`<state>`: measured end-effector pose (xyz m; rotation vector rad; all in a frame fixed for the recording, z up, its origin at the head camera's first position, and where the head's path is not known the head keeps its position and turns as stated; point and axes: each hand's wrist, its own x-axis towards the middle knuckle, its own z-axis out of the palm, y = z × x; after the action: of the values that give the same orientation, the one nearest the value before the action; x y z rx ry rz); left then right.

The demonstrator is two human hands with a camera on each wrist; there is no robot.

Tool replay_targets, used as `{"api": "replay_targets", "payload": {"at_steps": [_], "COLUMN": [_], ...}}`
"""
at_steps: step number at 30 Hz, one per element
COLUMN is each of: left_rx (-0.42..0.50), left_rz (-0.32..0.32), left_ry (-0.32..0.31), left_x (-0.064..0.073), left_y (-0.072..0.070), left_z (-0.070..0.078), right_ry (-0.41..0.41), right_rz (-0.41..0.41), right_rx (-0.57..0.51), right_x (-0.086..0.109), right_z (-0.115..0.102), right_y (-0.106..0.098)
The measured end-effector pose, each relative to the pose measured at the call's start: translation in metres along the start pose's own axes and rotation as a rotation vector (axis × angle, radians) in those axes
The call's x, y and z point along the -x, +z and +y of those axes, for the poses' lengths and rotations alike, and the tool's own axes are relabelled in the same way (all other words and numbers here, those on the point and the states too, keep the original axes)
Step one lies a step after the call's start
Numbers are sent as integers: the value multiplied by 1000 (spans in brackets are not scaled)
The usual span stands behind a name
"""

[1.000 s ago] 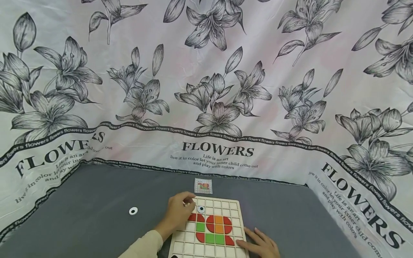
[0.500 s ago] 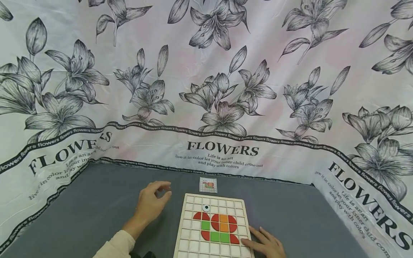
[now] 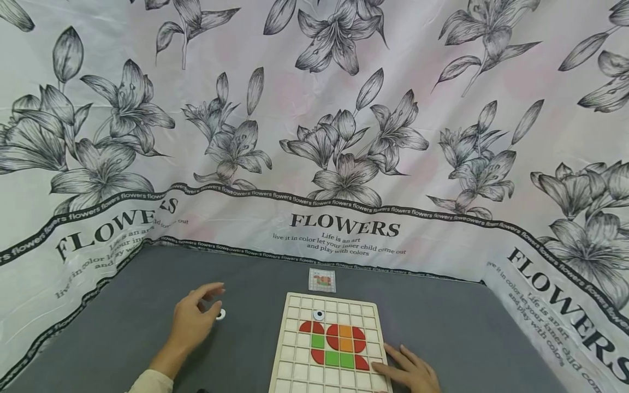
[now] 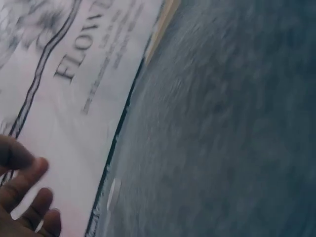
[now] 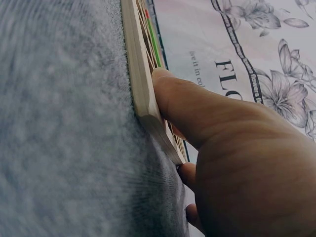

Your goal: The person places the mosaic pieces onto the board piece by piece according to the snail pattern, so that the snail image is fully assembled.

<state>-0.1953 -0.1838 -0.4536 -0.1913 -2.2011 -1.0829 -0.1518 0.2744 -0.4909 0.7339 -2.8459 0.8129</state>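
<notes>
A white disc with a black dot (image 3: 222, 314) lies on the grey cloth, partly covered in the head view by the thumb of my left hand (image 3: 189, 319). That hand's thumb and fingers are curved apart around a gap. In the left wrist view the disc (image 4: 114, 194) shows edge-on, away from the fingers. A square wooden grid board (image 3: 300, 371) carries red, green and orange tiles, with a second dotted disc (image 3: 319, 315) above them. My right hand (image 3: 413, 372) rests at the board's right edge, its thumb (image 5: 182, 94) on the rim and its fingers alongside.
A small printed picture card (image 3: 322, 280) lies behind the board, showing a similar coloured pattern. Grey cloth (image 3: 457, 327) covers the table. A white curtain (image 3: 275, 218) with flower prints and lettering surrounds it at the back and sides.
My left hand has left the board's upper left part and moved left to the loose disc. The second dotted disc stays on the board. The right hand keeps its place at the edge.
</notes>
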Motion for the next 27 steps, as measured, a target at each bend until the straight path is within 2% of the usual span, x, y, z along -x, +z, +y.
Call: {"api": "replay_targets", "payload": {"at_steps": [4,7,11,13,16,20,23,27], "left_rx": [-23,-22,-49,-68,-87,-106,-108,-104], "left_rz": [-48,-134,-244,-275,-287,-263,-257,-322], "left_ry": [-77,-156,-215,-224,-242,-258,-242,-221], "left_x": [4,6,8,9,11,12,12,12], "left_y": [-6,-10,-12,-12,-11,-9,-9,-9], "left_z": [-12,-19,-23,-25,-25,-24,-25,-25], "right_ry": [-16,-8,14,17,18,20,10,2], "right_rz": [41,58,46,31,3,-16,-10,-9], "right_rx": [10,23,15,7,-1,-2,16,32], "right_x": [2,2,2,1,0,0,0,0], "right_z": [-2,-4,-7,-7,-5,-4,-3,-1], "right_y": [1,2,1,1,-1,-2,-2,-1]}}
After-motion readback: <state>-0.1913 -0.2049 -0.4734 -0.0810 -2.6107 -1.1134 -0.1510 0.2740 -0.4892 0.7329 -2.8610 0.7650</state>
